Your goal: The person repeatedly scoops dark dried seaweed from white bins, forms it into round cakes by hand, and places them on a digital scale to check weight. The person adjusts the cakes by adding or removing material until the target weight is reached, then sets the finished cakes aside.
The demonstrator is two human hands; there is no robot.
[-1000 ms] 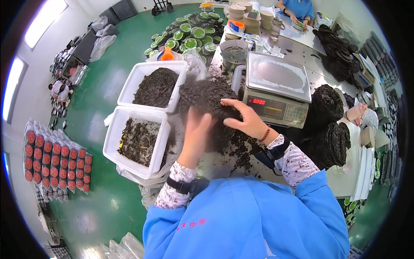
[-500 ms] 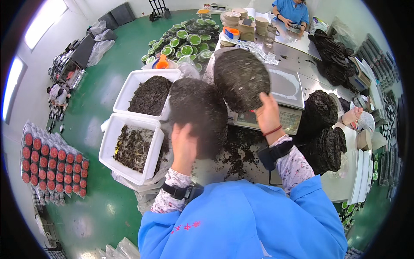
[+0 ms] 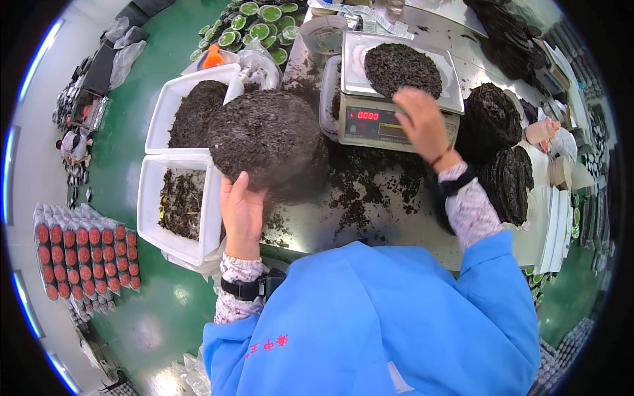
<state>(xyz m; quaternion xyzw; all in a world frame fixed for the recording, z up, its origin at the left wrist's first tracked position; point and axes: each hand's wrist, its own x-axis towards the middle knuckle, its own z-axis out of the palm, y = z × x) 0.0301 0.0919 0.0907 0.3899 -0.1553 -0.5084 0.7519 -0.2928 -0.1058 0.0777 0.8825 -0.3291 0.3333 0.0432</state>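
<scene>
My left hand (image 3: pixel 242 214) grips the near edge of a round, dark dried seaweed disc (image 3: pixel 264 135), thumb up against it and the other fingers partly hidden. That disc is tilted and raised above the table, over further dark seaweed blurred beneath its right side. A second, smaller-looking seaweed disc (image 3: pixel 404 70) lies on the pan of a digital scale (image 3: pixel 396 125). At the near edge of this disc is my right hand (image 3: pixel 426 122), its thumb apart from the fingers and the fingertips slightly blurred. The scale's red display is lit.
Two white tubs stand on the left, the far one (image 3: pixel 155 122) with dark seaweed and the near one (image 3: pixel 144 204) with loose scraps. Seaweed stacks (image 3: pixel 492 119) sit right of the scale. Crumbs (image 3: pixel 360 191) litter the steel table. Green-lidded packs (image 3: pixel 264 23) are piled on the floor beyond.
My right hand has brought its seaweed disc down onto the scale pan. My left hand has shifted left, its disc now tilted higher. The head view has turned downward.
</scene>
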